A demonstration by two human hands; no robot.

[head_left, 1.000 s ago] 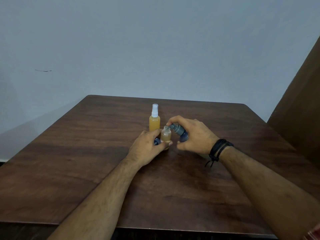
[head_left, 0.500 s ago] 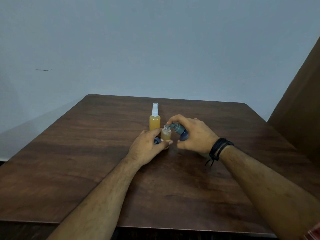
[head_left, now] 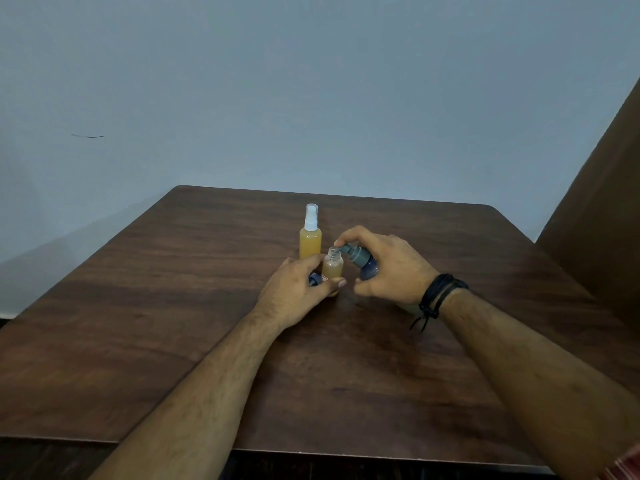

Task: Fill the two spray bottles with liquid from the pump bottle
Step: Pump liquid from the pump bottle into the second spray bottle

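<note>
A small uncapped spray bottle holding amber liquid stands at the table's middle. My left hand grips its lower body, and a dark blue cap shows between the fingers. My right hand holds the pump bottle tilted to the left, with its grey nozzle right at the small bottle's open neck and a fingertip on the pump head. Just behind stands a taller spray bottle, full of amber liquid, with a white sprayer and clear cap.
The brown wooden table reaches to a pale wall behind. A dark brown panel rises at the right. A black cord bracelet sits on my right wrist.
Hardly anything differs; both hands and the bottles keep their places, with the pump nozzle staying at the small bottle's neck.
</note>
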